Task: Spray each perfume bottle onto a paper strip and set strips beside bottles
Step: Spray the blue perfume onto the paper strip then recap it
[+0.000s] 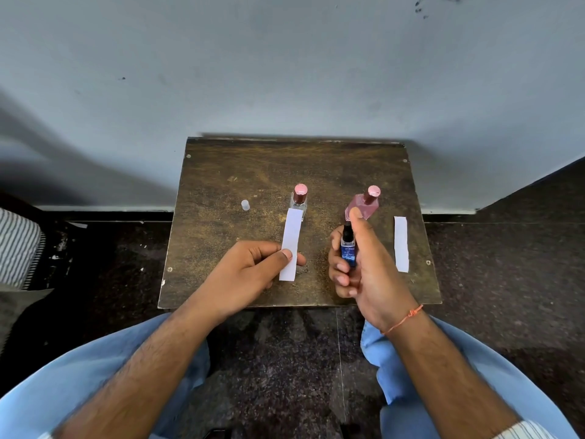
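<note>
My right hand (364, 267) grips a small blue perfume bottle (348, 251) with a black nozzle, index finger raised over the top, nozzle facing left. My left hand (253, 270) pinches a white paper strip (290, 245) upright beside it, a short gap from the nozzle. On the small wooden table (221, 185) stand a clear bottle with a pink cap (299, 199) and a pink bottle with a pink cap (365, 204), partly hidden behind my right index finger. A second white strip (401, 243) lies flat to the right of the pink bottle.
A small clear cap (245, 205) stands on the table's left part. The table sits against a pale wall, with dark speckled floor around it. My knees in light blue trousers flank the near edge. Striped fabric (15, 245) lies at far left.
</note>
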A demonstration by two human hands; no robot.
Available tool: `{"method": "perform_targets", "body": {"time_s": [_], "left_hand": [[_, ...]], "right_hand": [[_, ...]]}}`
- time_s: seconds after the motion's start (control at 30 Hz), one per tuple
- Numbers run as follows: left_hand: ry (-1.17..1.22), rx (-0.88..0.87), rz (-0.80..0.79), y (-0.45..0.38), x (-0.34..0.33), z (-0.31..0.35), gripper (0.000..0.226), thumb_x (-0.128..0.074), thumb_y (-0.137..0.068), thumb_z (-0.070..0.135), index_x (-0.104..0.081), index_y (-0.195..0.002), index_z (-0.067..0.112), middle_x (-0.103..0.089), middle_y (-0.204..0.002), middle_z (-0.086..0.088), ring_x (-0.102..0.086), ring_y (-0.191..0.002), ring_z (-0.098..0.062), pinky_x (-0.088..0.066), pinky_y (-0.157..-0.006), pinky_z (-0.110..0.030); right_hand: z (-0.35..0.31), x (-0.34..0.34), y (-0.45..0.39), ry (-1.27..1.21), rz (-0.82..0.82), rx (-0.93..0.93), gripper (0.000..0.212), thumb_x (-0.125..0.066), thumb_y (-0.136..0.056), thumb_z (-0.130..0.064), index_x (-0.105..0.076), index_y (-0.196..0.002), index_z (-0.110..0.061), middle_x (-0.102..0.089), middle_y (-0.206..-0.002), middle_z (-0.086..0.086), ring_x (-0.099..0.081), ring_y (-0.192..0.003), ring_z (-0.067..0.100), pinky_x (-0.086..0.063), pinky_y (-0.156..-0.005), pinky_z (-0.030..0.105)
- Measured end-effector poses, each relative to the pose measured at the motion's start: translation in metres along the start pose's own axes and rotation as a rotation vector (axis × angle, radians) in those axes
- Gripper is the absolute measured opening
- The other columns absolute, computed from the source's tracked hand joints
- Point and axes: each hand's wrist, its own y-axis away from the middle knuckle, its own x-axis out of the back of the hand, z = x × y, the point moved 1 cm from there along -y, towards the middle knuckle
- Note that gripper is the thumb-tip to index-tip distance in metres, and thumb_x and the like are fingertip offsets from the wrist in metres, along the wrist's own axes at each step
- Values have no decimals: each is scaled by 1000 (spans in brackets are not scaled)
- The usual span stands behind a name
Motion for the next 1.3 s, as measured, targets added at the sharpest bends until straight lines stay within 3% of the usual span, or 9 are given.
{"method": "perform_targets", "body": {"time_s": [0.17,0.3,0.4,0.6,0.8,0.9,1.0,1.17,1.3], "left_hand": [[22,-1,-64,1,-2,-4,29,-57,-111,33,-86,-105,36,-54,-77,-12,-42,-69,-26,-29,-66,-41],[-1,-11,-132,2,-8,-4,29,-58,-103,44,-85,-105,35,-54,-72,-12,-42,-67,-26,-31,-66,-38],[-13,-15,-174,4,-12,-4,30,-57,-101,47,-85,-105,36,-62,-72,-30,-40,-64,-27,-30,-63,-36],[-12,-26,-195,2,-16,-7,34,-56,-99,53,-84,-107,37,-63,-82,-41,-39,-64,-28,-29,-62,-36],[39,-13,-209,3,-14,-6,29,-57,-108,36,-85,-107,31,-72,-89,-36,-41,-66,-33,-30,-65,-41],[22,-4,-213,3,-14,-6,30,-56,-106,42,-84,-109,33,-66,-87,-42,-42,-62,-45,-30,-65,-42],[25,0,-203,3,-14,-4,32,-56,-102,45,-85,-108,33,-64,-88,-44,-39,-64,-37,-29,-65,-40],[39,4,-191,5,-15,-1,31,-57,-102,42,-85,-105,30,-64,-82,-39,-40,-67,-28,-29,-64,-38],[27,4,-189,5,-15,1,40,-56,-111,27,-84,-84,36,-49,-65,-12,-35,-62,-26,-26,-59,-35]], "right_hand": [[2,-2,-2,168,71,60,64,-55,-92,-84,-64,-79,-21,-35,-64,-4,-30,-50,10,-19,-49,23],[6,-1,-2,572,168,250,69,-48,-88,-84,-56,-71,-17,-40,-56,-9,-40,-53,12,-31,-56,33],[8,-1,0,731,211,356,73,-44,-91,-79,-50,-72,-10,-38,-60,-6,-37,-57,9,-31,-59,36],[6,-2,3,769,246,400,60,-56,-104,-60,-39,-58,-26,-32,-54,-10,-34,-53,7,-28,-53,25],[5,-4,4,782,239,404,49,-48,-100,-60,-51,-57,-37,-37,-52,-11,-39,-54,8,-28,-53,25],[4,-5,5,778,233,415,51,-48,-101,-58,-45,-57,-33,-35,-54,-10,-36,-54,7,-26,-52,25],[4,-5,7,780,229,426,54,-52,-103,-57,-41,-56,-32,-32,-54,-11,-34,-53,7,-27,-51,23],[3,-7,8,791,212,435,54,-46,-95,-69,-41,-56,-32,-32,-54,-10,-33,-52,6,-28,-51,22],[2,-9,10,787,191,441,51,-43,-93,-70,-47,-55,-35,-33,-51,-11,-34,-52,7,-27,-51,22]]}}
